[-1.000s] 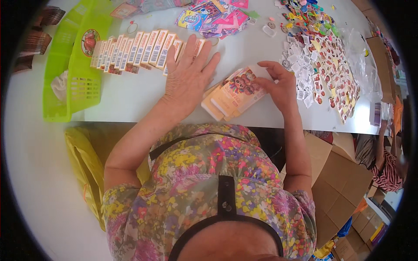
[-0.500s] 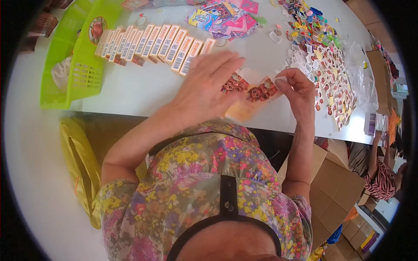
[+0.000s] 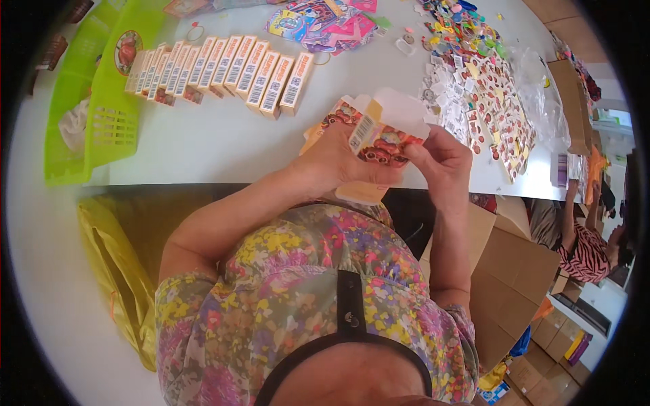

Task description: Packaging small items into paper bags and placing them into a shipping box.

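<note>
1. Over the near edge of the tabletop point(image 3: 223, 145), in front of the person's floral top point(image 3: 305, 271), a small printed carton point(image 3: 386, 143) is held up between the two hands, its pale end flaps spread open.
2. The left hand point(image 3: 338, 162) grips the carton from its left and lower side; the right hand point(image 3: 443, 159) pinches its right edge between thumb and fingers.
3. Beside and below the left hand, more flat cartons point(image 3: 342, 114) show, though the hand partly hides them, so their number cannot be told.
4. To the left, a slanting row of filled-out cartons point(image 3: 254, 76) stands with barcode sides showing; its far end reaches a green basket point(image 3: 51, 139).
5. Beyond the hands lie colourful packets point(image 3: 332, 27); to the right are small bright trinkets point(image 3: 467, 30), white tags point(image 3: 443, 91), printed sticker sheets point(image 3: 501, 111) and clear plastic point(image 3: 542, 95).
</note>
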Demonstrator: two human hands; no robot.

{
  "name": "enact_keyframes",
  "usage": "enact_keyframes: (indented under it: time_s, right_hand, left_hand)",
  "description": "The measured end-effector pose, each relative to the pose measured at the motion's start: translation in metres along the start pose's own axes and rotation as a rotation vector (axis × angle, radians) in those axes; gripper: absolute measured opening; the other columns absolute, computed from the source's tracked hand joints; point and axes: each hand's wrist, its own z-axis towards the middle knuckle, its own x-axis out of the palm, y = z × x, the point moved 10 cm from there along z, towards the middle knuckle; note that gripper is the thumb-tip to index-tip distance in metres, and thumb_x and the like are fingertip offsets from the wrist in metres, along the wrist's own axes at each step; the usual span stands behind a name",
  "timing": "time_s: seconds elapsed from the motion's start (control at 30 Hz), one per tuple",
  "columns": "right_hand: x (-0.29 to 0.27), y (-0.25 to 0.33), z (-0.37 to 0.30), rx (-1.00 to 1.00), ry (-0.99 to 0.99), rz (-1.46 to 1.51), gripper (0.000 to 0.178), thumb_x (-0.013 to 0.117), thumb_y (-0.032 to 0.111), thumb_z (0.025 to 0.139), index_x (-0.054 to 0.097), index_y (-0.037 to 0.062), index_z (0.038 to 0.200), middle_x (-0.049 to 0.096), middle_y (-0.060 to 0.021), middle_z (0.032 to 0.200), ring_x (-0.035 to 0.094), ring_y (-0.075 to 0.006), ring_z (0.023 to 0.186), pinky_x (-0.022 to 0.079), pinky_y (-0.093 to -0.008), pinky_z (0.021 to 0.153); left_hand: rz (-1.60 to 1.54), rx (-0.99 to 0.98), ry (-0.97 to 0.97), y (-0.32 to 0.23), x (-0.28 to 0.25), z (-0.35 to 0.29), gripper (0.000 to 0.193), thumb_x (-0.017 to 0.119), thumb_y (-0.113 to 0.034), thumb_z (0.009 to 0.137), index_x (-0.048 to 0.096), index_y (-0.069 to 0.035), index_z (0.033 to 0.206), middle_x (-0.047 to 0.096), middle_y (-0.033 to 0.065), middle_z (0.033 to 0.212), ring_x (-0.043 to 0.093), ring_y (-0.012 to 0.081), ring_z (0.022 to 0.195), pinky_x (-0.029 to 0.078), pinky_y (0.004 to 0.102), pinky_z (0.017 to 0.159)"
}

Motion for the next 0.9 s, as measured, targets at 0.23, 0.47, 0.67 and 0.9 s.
enact_keyframes:
  time_s: [0.23, 0.47, 0.67, 0.9]
  right_hand:
    - [0.011, 0.005, -0.009, 0.036, -0.15, -0.039, 0.015, 0.064, 0.001, 0.089, 0.068, -0.0061, 0.101, 0.069, -0.0057, 0.083, 0.061, -0.0077, 0.068, 0.049, -0.0218, 0.067]
    - [0.003, -0.023, -0.031, 0.054, -0.317, 0.073, 0.03, 0.067, -0.003, 0.085, 0.058, -0.0059, 0.113, 0.068, -0.007, 0.092, 0.061, -0.0081, 0.079, 0.051, -0.0229, 0.069]
    - [0.001, -0.02, -0.056, -0.128, -0.295, -0.202, 0.033, 0.068, -0.006, 0.082, 0.063, -0.0025, 0.114, 0.061, -0.0001, 0.087, 0.056, -0.0058, 0.077, 0.046, -0.0198, 0.07]
    - [0.001, -0.022, -0.037, -0.208, -0.195, -0.146, 0.02, 0.069, 0.002, 0.085, 0.068, -0.004, 0.104, 0.063, -0.0085, 0.098, 0.06, -0.0123, 0.081, 0.05, -0.0237, 0.071]
  left_hand:
    - [0.029, 0.094, -0.216, -0.001, -0.031, -0.007, 0.033, 0.075, -0.006, 0.081, 0.063, 0.001, 0.111, 0.069, 0.0074, 0.099, 0.064, 0.0118, 0.092, 0.053, 0.0252, 0.075]
    - [0.177, 0.46, -0.247, -0.02, -0.023, -0.021, 0.065, 0.068, 0.009, 0.082, 0.035, -0.002, 0.136, 0.055, 0.0125, 0.117, 0.064, 0.0178, 0.101, 0.055, 0.029, 0.081]
    - [0.503, 0.488, -0.214, -0.011, -0.018, -0.038, 0.067, 0.069, 0.003, 0.084, 0.034, -0.003, 0.139, 0.056, 0.0106, 0.116, 0.064, 0.0156, 0.097, 0.053, 0.0277, 0.079]
    - [0.711, 0.531, -0.175, -0.015, -0.016, -0.032, 0.054, 0.065, -0.006, 0.09, 0.037, -0.004, 0.137, 0.057, 0.007, 0.102, 0.06, 0.0098, 0.081, 0.049, 0.0247, 0.067]
